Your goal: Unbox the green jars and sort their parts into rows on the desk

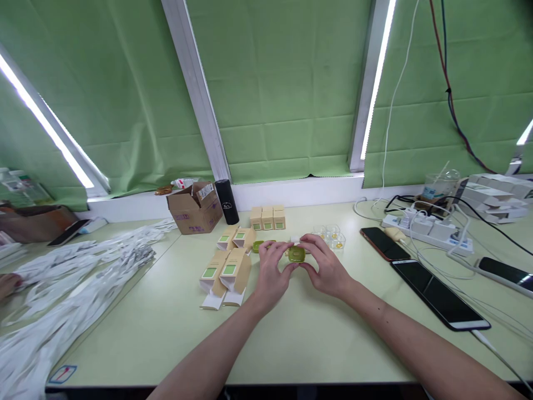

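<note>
Between the fingertips of my left hand (272,272) and my right hand (327,266) is a small green, shiny rounded-square case (297,254). Both hands pinch it just above the table, one from each side. Another green piece (259,245) lies behind my left hand, partly covered by it. To the left are several tan boxes with green windows; the two nearest, one of them this tan box (235,270), have their white end flaps open toward me. Beyond my right hand stand clear cups (332,236) with yellowish contents, and a small white piece (295,239) shows between my hands.
Closed tan boxes (267,218) stand in a row at the back, near a cardboard carton (195,208) and a black cylinder (227,201). White strips (95,278) cover the left side, where another person's hand (8,284) shows. Phones (439,293), cables and a power strip (428,229) lie right.
</note>
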Available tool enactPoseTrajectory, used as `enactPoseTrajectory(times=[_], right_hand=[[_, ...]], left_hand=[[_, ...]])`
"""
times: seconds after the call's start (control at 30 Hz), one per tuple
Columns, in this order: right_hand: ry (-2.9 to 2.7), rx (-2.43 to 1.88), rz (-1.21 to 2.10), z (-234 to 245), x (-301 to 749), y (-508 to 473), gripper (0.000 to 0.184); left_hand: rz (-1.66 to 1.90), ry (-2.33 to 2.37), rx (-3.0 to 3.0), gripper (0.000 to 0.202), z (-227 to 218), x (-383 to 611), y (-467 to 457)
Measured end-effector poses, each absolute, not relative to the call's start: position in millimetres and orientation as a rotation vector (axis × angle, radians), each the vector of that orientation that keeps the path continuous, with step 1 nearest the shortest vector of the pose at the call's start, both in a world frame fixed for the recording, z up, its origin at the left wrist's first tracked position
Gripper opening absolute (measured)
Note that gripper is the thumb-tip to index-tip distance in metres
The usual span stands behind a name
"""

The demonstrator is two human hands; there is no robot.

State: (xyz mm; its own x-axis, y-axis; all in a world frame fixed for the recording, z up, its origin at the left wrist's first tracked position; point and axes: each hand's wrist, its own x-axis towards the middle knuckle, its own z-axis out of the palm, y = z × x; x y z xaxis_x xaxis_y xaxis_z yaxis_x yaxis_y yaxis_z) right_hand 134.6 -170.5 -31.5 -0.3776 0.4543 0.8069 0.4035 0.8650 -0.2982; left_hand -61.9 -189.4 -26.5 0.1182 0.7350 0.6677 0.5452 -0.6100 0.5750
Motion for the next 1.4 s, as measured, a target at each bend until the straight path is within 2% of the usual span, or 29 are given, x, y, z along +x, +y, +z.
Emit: enactPoseTrajectory(times=[0.27, 0.6, 1.4], right_hand=[[-1.988, -0.584, 0.057, -33, 133, -172, 0.04], [-1.91, -0.668, -0.148, -33, 128, -171, 0.024], [-1.898, -0.743, -0.359, -23, 125, -178, 0.018]], left_hand=[[1.543, 1.27, 2.251, 0.039, -25, -61, -191], [1.565, 1.197, 2.471, 0.036, -28, -60, -194], [1.642, 1.204, 2.404, 0.036, -24, -56, -199]])
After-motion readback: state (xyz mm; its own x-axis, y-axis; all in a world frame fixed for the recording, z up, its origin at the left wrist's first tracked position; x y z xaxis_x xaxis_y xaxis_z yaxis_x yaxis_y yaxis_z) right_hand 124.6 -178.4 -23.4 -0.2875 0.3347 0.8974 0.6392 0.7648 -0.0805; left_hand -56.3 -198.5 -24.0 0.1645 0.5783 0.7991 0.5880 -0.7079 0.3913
